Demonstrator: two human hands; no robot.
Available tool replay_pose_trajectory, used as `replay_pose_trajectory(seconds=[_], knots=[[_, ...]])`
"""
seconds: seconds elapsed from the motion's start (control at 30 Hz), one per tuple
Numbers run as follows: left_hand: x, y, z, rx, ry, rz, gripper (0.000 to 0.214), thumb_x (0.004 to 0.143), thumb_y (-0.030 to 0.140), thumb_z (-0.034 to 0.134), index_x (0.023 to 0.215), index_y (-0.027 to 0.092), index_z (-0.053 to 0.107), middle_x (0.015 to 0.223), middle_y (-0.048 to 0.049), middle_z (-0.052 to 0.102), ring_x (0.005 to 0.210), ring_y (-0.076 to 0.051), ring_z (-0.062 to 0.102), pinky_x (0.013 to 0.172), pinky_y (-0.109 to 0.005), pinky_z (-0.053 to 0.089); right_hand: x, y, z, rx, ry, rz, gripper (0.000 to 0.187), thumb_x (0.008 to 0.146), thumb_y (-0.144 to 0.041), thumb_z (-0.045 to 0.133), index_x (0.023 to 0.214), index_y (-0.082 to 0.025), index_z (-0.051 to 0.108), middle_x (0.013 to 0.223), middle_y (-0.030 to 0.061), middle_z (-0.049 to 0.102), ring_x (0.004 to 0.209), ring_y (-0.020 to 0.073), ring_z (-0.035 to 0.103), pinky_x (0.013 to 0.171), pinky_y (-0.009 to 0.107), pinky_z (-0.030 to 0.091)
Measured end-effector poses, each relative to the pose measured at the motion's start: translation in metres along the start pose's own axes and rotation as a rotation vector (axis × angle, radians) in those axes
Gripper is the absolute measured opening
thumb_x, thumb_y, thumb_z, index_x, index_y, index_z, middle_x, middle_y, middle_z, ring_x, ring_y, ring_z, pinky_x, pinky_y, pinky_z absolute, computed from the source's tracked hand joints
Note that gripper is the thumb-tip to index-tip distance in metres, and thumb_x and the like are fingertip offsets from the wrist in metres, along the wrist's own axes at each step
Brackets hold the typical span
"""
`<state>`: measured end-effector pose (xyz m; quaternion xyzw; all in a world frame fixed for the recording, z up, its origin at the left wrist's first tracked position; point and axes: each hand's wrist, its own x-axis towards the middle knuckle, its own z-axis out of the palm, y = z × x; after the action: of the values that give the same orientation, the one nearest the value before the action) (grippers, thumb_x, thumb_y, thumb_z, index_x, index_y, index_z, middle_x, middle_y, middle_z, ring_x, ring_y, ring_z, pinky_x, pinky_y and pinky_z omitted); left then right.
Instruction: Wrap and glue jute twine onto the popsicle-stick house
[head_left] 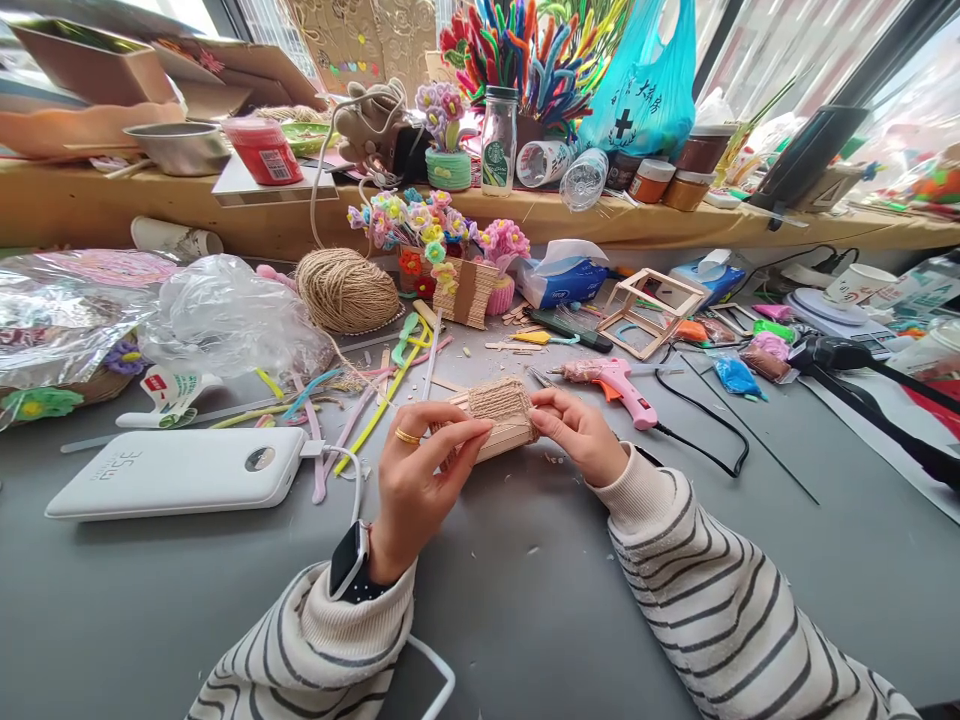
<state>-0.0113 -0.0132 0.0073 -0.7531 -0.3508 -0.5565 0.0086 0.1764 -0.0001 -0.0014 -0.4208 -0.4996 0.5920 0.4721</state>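
Observation:
Between my hands is a small wooden-stick frame (pixel 499 440), with rows of jute twine (pixel 501 399) wound across its upper part. My right hand (pixel 574 428) grips the frame's right end between thumb and fingers. At the frame's near left side, my left hand (pixel 427 460) is closed in a pinch on the twine, though the strand at the fingertips is very thin. A loose strand trails from the jute ball (pixel 349 290) toward my left hand. Just beyond my right hand lies a pink glue gun (pixel 615 385).
A white power bank (pixel 180 475) with a cable lies at left, near plastic wrapping (pixel 232 315). Pipe cleaners and glue sticks are scattered behind it. An open stick frame (pixel 649 310) stands behind the glue gun, whose black cord (pixel 742 440) loops right. Jars and flowers line the ledge.

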Motion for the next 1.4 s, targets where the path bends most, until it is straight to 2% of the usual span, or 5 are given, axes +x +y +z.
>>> replay_pose_trajectory(seconds=[0.27, 0.53, 0.67, 0.97, 1.4], knots=[[-0.006, 0.000, 0.001, 0.004, -0.023, -0.021, 0.021, 0.074, 0.007, 0.063, 0.089, 0.023, 0.064, 0.086, -0.0015, 0.057, 0.084, -0.015, 0.061, 0.076, -0.030, 0.053, -0.004, 0.007, -0.001, -0.018, -0.005, -0.050, 0.042, 0.075, -0.047, 0.061, 0.106, -0.022, 0.047, 0.070, -0.0016, 0.063, 0.067, 0.0139, 0.059, 0.069, 0.031, 0.048], [-0.004, 0.002, 0.000, 0.004, -0.020, -0.010, 0.022, 0.075, 0.005, 0.063, 0.089, 0.022, 0.062, 0.083, -0.0002, 0.055, 0.082, -0.014, 0.059, 0.076, -0.031, 0.053, -0.012, -0.002, 0.001, -0.196, 0.029, -0.338, 0.023, 0.072, -0.040, 0.067, 0.089, -0.025, 0.059, 0.119, 0.0063, 0.048, 0.112, 0.0212, 0.050, 0.087, 0.036, 0.047], [-0.003, 0.002, 0.000, 0.000, -0.009, -0.007, 0.022, 0.075, 0.004, 0.063, 0.089, 0.022, 0.062, 0.082, 0.0002, 0.055, 0.081, -0.013, 0.059, 0.075, -0.030, 0.053, -0.012, -0.002, 0.005, -0.175, 0.086, -0.304, 0.034, 0.068, -0.042, 0.070, 0.095, -0.025, 0.057, 0.128, 0.0071, 0.040, 0.104, 0.0203, 0.054, 0.082, 0.034, 0.050], [-0.001, 0.001, 0.001, -0.083, -0.019, -0.001, 0.025, 0.074, 0.002, 0.062, 0.090, 0.020, 0.062, 0.086, -0.0005, 0.055, 0.083, -0.012, 0.057, 0.083, -0.032, 0.054, -0.004, 0.003, 0.006, 0.049, 0.146, -0.108, 0.047, 0.065, -0.044, 0.071, 0.095, -0.022, 0.042, 0.062, -0.0063, 0.054, 0.056, 0.0100, 0.053, 0.055, 0.025, 0.047], [0.000, 0.004, 0.001, -0.086, 0.010, -0.023, 0.022, 0.075, 0.002, 0.062, 0.088, 0.019, 0.062, 0.084, -0.0002, 0.053, 0.077, -0.010, 0.056, 0.069, -0.023, 0.052, -0.008, 0.004, 0.003, -0.083, 0.182, -0.215, 0.038, 0.075, -0.054, 0.056, 0.092, -0.023, 0.043, 0.070, -0.0027, 0.051, 0.059, 0.0120, 0.054, 0.048, 0.025, 0.047]])
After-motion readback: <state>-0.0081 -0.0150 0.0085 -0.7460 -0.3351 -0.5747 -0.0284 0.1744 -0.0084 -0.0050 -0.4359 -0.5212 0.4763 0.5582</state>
